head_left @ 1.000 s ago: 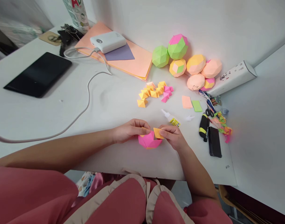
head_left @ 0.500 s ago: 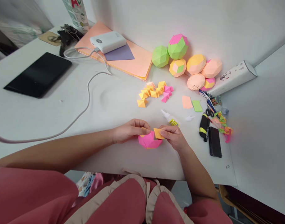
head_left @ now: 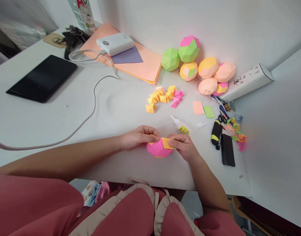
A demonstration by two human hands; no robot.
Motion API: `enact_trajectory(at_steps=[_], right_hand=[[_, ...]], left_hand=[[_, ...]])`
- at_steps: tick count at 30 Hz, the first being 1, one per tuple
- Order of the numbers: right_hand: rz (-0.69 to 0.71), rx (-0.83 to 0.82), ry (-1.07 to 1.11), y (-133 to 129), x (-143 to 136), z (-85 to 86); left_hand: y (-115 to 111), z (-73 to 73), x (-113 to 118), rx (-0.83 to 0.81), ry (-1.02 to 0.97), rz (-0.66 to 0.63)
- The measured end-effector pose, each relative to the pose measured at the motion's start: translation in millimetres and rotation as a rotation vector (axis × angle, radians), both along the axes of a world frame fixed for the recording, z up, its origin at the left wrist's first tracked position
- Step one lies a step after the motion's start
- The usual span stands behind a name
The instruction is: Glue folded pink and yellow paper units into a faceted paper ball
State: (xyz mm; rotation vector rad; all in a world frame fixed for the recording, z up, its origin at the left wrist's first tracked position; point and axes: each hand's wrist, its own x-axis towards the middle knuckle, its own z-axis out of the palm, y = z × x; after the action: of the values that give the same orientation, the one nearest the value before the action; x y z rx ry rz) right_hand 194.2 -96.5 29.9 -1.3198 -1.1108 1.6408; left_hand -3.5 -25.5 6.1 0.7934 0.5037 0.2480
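At the left of the white tabletop lies a flat black tablet, with dark keys beyond it and a clear bottle behind them. A white cable curves from the left edge up to a white power bank, which rests on a purple sheet and a stack of peach paper. Nearer the person, the left hand has its grip pinched on the upper left edge of a pink paper shape, faceted and with orange parts, at the near middle of the tabletop. Beyond the shape sits a loose cluster of folded paper pieces, orange and pink. At the shape's upper right, an orange piece appears to meet the pink edge, pinched between thumb and fingers in the grip of the right hand. Faceted paper balls gather against the wall. Just beyond the right hand lies a glue bottle, then a peach slip and a green slip. Farther right are a black-and-yellow marker, scissors, a black case and colored scraps.
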Motion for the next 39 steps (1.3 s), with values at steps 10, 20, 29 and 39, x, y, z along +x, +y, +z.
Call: enact_trajectory(at_steps=[10,20,29,39], right_hand=[[-0.025,0.003,-0.126,-4.6,-8.1,6.4],[-0.003,0.014,-0.203,-6.3,-9.8,9.0],[-0.020,-0.005,-0.207,-7.1,-11.6,8.8],[-0.053,0.039,-0.227,-8.7,-14.4,8.5]], left_hand=[[1.5,-1.8,0.7,0.046,0.030,-0.037],[1.5,-1.5,-0.6,0.058,0.079,-0.039],[2.0,0.0,0.5,0.038,0.102,-0.021],[2.3,-2.4,0.2,0.002,0.064,-0.035]])
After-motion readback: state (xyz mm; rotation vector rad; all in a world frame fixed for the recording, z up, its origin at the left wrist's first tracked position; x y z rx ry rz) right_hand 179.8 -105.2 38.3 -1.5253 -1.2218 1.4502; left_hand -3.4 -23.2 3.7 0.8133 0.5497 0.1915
